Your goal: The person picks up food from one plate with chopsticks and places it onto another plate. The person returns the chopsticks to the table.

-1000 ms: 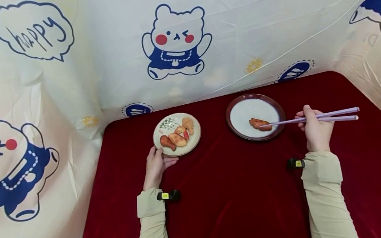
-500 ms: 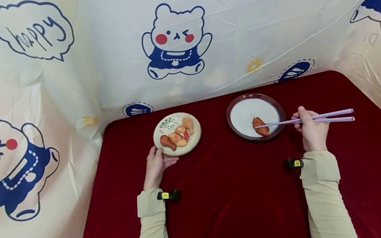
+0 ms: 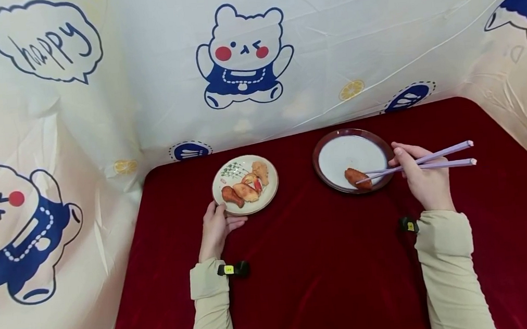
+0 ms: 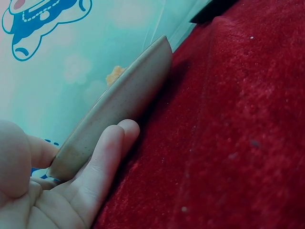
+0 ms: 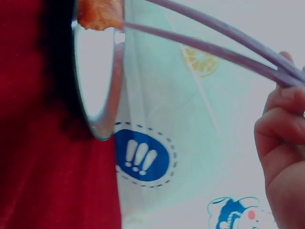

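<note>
My right hand [image 3: 422,177] holds a pair of lilac chopsticks [image 3: 447,164]. Their tips meet a browned chicken wing [image 3: 356,178] near the front of a brown-rimmed white plate [image 3: 343,153]. In the right wrist view the chopsticks [image 5: 209,45] slope from the fingers toward the wing [image 5: 100,13] at the plate's edge. On the left, my left hand [image 3: 215,229] grips the near-left rim of a cream plate [image 3: 266,198], thumb at the rim and fingers under it. This plate bears a drumstick [image 3: 232,196] and several other chicken pieces. The left wrist view shows the plate's underside [image 4: 119,102] beside the fingers.
A dark red velvet cloth [image 3: 320,274] covers the table. Pale curtains [image 3: 156,64] printed with cartoon bears surround its back and sides. A black wrist camera [image 3: 233,269] sits on each sleeve.
The chicken wing has turned and shifted slightly toward the near side of its plate. My right hand has moved left, closer to that plate, with the chopsticks. The left hand stays put.
</note>
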The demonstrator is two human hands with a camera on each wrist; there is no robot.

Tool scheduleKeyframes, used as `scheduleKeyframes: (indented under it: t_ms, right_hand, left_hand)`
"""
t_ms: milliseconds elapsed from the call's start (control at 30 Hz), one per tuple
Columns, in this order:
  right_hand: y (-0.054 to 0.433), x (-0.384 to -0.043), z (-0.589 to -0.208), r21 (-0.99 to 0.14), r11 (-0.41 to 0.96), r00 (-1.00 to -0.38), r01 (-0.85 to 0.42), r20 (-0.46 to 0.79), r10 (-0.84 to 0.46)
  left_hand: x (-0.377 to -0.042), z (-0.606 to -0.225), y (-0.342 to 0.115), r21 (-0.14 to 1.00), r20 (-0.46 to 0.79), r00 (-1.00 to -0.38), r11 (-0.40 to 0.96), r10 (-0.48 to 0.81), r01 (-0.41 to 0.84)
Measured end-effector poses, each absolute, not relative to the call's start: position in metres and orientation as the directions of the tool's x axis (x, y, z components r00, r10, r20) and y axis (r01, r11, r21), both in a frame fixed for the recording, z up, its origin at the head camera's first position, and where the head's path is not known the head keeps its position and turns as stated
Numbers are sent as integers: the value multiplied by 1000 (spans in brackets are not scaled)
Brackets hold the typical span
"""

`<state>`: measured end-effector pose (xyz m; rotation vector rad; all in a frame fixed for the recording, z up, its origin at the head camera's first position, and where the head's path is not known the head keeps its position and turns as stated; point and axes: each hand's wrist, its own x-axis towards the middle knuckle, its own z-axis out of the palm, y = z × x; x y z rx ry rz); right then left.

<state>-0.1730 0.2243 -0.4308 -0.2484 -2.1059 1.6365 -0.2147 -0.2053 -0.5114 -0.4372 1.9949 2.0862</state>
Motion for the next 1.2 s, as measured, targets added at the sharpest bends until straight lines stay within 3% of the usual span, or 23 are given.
scheduleKeyframes:
  t_ms: [133, 400, 800, 1200]
  right_hand:
    - [218, -171, -427, -928, 330, -876, -171, 297, 381]
    - [212, -180, -434, -964, 253, -852, -79, 197, 485]
    - [202, -185, -443, -964, 236, -842, -120, 224, 491]
    - [198, -185, -446, -961, 248, -869, -124, 226, 439]
  left_hand:
    - [-215, -512, -205, 934, -356, -933, -51, -46, -353]
    - [-214, -511, -205, 934, -355, -934, -55, -48, -353]
    - [-214, -510, -204, 933, -357, -933, -61, -47, -354]
    - [-214, -510, -205, 933, -357, -933, -60, -47, -354]
